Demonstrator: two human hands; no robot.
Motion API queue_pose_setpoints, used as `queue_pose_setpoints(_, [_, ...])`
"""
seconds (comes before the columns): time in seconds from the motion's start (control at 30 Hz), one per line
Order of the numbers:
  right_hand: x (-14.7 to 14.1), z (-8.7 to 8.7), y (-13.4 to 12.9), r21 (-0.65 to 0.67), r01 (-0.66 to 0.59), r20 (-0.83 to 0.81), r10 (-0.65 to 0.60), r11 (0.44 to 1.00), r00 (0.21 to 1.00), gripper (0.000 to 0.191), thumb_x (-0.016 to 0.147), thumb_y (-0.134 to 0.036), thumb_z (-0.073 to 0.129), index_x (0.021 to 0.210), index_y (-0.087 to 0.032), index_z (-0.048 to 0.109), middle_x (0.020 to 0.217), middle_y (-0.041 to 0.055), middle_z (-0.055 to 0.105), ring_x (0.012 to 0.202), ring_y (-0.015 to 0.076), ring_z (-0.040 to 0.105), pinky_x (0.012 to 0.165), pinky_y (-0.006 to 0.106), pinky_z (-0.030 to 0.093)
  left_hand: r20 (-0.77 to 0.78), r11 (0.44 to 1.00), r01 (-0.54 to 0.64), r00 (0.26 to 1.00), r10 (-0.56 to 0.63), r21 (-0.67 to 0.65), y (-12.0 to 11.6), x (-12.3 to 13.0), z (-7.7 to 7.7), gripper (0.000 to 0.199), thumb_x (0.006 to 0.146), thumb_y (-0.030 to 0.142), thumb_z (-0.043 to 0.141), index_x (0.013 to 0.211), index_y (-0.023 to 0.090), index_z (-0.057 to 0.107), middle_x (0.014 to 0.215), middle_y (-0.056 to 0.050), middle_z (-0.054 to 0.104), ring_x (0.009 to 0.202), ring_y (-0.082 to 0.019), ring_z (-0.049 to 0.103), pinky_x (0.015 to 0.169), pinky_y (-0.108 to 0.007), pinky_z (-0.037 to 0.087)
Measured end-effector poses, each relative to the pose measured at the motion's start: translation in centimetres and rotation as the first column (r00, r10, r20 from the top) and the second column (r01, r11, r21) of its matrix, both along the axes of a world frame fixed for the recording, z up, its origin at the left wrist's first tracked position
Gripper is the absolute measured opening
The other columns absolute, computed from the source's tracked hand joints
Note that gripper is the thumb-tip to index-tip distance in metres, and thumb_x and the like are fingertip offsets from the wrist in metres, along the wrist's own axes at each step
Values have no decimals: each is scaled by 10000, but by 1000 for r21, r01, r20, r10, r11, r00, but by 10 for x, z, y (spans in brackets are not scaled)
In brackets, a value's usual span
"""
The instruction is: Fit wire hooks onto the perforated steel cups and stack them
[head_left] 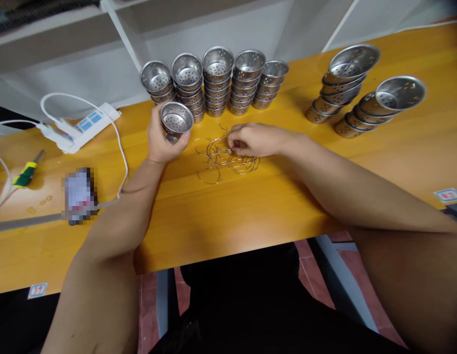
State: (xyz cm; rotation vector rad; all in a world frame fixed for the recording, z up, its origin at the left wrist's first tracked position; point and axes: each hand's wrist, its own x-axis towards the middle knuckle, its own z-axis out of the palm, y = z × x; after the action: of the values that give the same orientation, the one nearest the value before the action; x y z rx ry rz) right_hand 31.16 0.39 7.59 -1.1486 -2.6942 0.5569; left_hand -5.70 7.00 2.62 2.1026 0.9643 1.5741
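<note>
My left hand (162,142) is wrapped round a perforated metal cup (176,118), its open mouth facing up, in front of the left end of a row of stacked cups (218,64). Thin wire rings (209,172) lie in a loose heap on the orange table between my hands. At the right side of this heap is my right hand (250,140), palm down, with its fingers curled together at the wires. Whether a wire is pinched between those fingertips is too small to make out.
Two leaning cup stacks (353,64) (398,93) stand at the right. To the left are a white power strip (91,125) with cables, a green and yellow screwdriver (27,173) and a blurred phone-like object (79,195). Shelving (213,24) rises behind the table (228,221).
</note>
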Motion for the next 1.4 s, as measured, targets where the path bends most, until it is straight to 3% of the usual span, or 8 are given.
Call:
queue_pose_setpoints(0.17, [3,9,-2,-40,34,-99,-38,999,994,82,1037,-266,837,1113,-257,809,1040,85,863,896,258,735,838,395,557,-1,976,170,985,-172,132,-9,39,-22,1141,845,1105,964,1644,378,596,1536,-131,770,1476,-427,857,1355,-715,717])
queue_pose_setpoints(0.27, [6,12,-3,-32,68,-167,-73,997,983,133,1059,-319,854,1164,-246,820,1011,83,860,929,272,754,877,399,579,24,958,240,969,-247,160,-13,54,-33,1068,938,1064,925,1700,427,534,1583,-120,747,1494,-406,857,1329,-689,734])
queue_pose_setpoints(0.43, [7,11,-2,21,193,-273,-180,981,945,250,1134,-477,879,1238,-250,884,1078,116,874,1007,325,782,975,477,653,2,984,176,984,-176,18,-18,57,-28,1079,887,957,1069,1652,401,550,1598,-123,735,1559,-433,832,1394,-692,713])
queue_pose_setpoints(0.63, [1,10,-5,-50,301,-421,-294,952,858,466,1148,-745,895,1296,-304,886,1062,117,843,1046,361,788,920,523,704,12,975,221,975,-221,38,-17,55,-30,1089,890,1004,1037,1680,419,567,1634,-131,737,1606,-440,815,1420,-695,700])
queue_pose_setpoints(0.8, [-10,8,-7,-121,306,-577,-318,944,752,599,1119,-878,887,1273,-303,815,960,88,737,926,306,690,817,490,632,11,975,220,975,-220,-14,-20,53,-30,1011,946,949,1031,1704,437,601,1637,-118,748,1587,-421,826,1396,-651,725])
queue_pose_setpoints(0.93, [-22,13,-16,-144,268,-673,-293,953,679,662,1073,-954,869,1187,-312,751,908,50,648,808,251,528,771,480,543,14,975,220,976,-219,-37,-23,54,-27,1021,915,906,1086,1686,412,634,1601,-111,760,1592,-443,823,1390,-692,723])
queue_pose_setpoints(1.17, [-41,19,-39,-146,269,-625,-300,952,720,649,1101,-969,769,1277,-345,791,889,47,583,810,275,509,736,450,508,-10,987,157,988,-157,12,-19,51,-28,1003,743,874,1214,1479,356,770,1435,-89,790,1471,-440,846,1384,-745,697])
queue_pose_setpoints(1.4, [-51,8,-44,-105,302,-590,-304,948,748,630,1162,-875,695,1431,-327,852,858,49,543,825,279,511,774,440,556,15,983,174,985,-173,-60,-25,59,-28,1081,701,920,1217,1510,386,737,1401,-66,815,1413,-424,894,1289,-712,760])
